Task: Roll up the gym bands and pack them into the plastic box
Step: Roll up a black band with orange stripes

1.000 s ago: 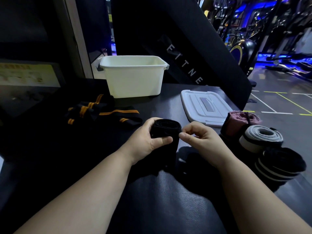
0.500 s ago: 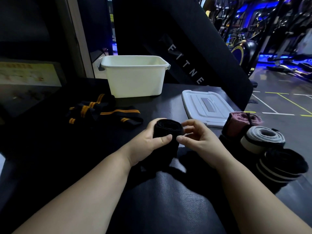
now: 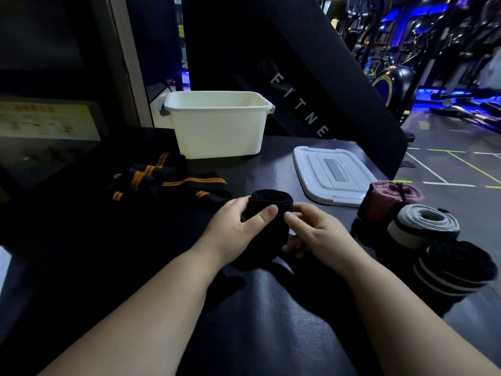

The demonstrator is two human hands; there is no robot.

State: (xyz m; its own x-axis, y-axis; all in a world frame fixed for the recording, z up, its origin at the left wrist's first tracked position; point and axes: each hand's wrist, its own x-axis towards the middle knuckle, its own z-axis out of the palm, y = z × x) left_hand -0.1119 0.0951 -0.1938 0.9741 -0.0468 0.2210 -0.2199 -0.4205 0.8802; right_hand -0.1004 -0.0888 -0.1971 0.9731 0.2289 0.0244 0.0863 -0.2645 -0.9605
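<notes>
- Table (image 3: 257,321): the far left is in shadow, and its left edge cannot be traced.
- Bands (image 3: 165,180): black with orange stripes, lying unrolled in a loose heap left of centre. The overlap hides how many there are.
- Box (image 3: 219,131): only the upper inside walls show. Its floor is out of sight.
- Roll (image 3: 271,198): black and held upright at centre, above the table. Both hands cover its lower half, and any loose tail merges with the dark surface.
- Three finished rolls stand in a row near the right edge: pink roll (image 3: 390,199), grey roll (image 3: 425,226), striped roll (image 3: 458,267). The striped roll's base is lost in shadow.

Edges and room: the box stands open at the far edge. The lid (image 3: 330,175) lies flat to its right, apart from it and near the pink roll. A strip of table shows between the bands and the held roll, and another between that roll and the lid.

Hands:
- Left hand (image 3: 233,234) wraps the roll from the left, thumb laid across its front.
- Right hand (image 3: 320,234) pinches the roll's right side between thumb and forefinger, other fingers curled beneath.
- Both forearms are bare and cut off at the bottom edge.
</notes>
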